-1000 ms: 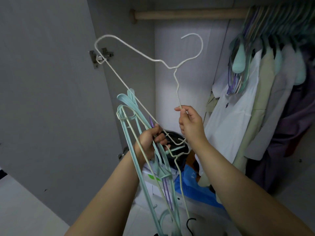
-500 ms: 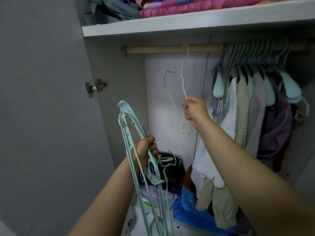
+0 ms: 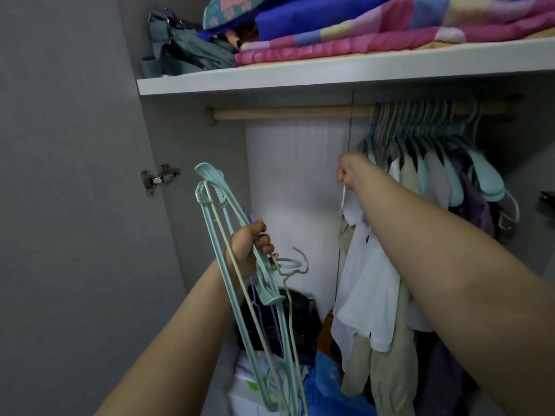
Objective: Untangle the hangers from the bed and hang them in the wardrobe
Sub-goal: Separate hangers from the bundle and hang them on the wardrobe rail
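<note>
My left hand (image 3: 250, 250) grips a bunch of mint-green plastic hangers (image 3: 222, 217) mixed with thin cream and purple ones, held upright in front of the open wardrobe. My right hand (image 3: 350, 171) is raised below the wooden rail (image 3: 285, 113) and pinches a thin white wire hanger (image 3: 342, 199). Only a short piece of that wire shows under the fist; its upper part is too faint to follow. The hand sits just left of the row of green hangers (image 3: 420, 130) on the rail.
Shirts and jackets (image 3: 366, 280) hang on the right half of the rail. A white shelf (image 3: 330, 75) above carries folded pink and blue bedding and a grey bag. Bags and a blue sack (image 3: 330, 385) fill the wardrobe floor. The grey door (image 3: 75, 205) stands open at left.
My right hand has lifted the white wire hanger up and to the right, toward the rail beside the hung clothes. The view tilted upward. My left hand keeps the bunch.
</note>
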`<control>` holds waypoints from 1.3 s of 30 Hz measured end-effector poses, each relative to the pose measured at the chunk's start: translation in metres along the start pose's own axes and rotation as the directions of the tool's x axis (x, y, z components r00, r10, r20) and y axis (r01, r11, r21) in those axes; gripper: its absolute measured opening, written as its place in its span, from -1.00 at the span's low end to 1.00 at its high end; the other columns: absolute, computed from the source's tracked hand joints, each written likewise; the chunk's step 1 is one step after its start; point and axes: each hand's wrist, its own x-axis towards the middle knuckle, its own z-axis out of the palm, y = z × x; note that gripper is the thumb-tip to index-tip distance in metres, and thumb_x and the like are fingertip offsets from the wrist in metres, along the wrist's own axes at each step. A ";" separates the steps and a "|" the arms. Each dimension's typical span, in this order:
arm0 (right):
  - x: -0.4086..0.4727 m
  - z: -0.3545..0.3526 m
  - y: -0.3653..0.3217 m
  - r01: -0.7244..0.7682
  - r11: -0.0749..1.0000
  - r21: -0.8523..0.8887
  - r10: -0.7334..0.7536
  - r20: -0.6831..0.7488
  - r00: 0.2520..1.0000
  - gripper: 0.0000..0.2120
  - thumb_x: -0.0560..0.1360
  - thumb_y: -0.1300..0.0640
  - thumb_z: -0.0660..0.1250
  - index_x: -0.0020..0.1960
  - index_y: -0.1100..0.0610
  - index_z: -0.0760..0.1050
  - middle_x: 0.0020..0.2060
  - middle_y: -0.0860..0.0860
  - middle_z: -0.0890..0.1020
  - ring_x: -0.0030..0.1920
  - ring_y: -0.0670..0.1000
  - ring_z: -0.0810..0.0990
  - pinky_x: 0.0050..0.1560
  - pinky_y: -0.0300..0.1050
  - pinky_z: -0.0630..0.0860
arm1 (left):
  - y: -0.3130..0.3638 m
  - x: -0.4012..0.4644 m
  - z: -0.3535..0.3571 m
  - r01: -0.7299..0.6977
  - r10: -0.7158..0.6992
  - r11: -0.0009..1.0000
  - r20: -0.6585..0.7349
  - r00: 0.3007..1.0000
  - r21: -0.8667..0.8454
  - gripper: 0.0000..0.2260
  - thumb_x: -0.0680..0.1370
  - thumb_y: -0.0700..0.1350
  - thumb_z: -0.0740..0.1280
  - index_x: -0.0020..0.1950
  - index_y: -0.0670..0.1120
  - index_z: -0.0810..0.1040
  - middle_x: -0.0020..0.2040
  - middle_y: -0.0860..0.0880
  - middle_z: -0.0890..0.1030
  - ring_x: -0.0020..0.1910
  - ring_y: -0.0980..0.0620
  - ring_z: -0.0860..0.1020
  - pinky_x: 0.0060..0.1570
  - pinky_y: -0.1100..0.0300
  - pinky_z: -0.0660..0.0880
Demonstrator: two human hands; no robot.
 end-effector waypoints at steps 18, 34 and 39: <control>-0.110 -0.034 0.244 0.073 0.881 -0.467 0.168 0.455 0.875 -0.58 0.59 -0.16 0.13 0.15 0.17 0.49 -0.08 0.03 0.62 -0.16 0.02 0.63 -0.19 -0.12 0.58 | -0.042 -0.022 -0.064 -0.159 0.152 0.946 -0.047 0.987 -0.283 -0.69 0.66 -0.11 0.01 -0.29 -0.02 0.21 -0.58 0.08 0.22 -0.58 0.12 0.24 -0.27 0.18 0.11; -0.165 -0.052 0.322 0.364 0.764 -0.532 -0.173 0.375 0.911 -0.73 0.64 0.11 0.05 -0.10 0.03 0.49 -0.34 -0.12 0.50 -0.36 -0.20 0.44 -0.39 -0.37 0.30 | -0.075 -0.034 -0.062 -0.093 0.070 0.983 -0.146 0.987 -0.160 -0.66 0.66 0.07 0.08 -0.21 -0.08 0.39 0.01 -0.10 0.63 -0.06 -0.07 0.59 -0.09 -0.02 0.60; -0.163 -0.059 0.316 0.410 0.682 -0.606 -0.223 0.363 0.905 -0.75 0.62 0.09 0.05 0.00 0.03 0.52 -0.24 -0.05 0.59 -0.27 -0.09 0.51 -0.26 -0.15 0.43 | -0.078 -0.039 -0.057 -0.067 0.035 0.987 -0.212 0.977 -0.146 -0.65 0.64 0.12 0.12 -0.23 -0.07 0.38 -0.34 -0.05 0.43 -0.37 -0.03 0.46 -0.27 0.09 0.55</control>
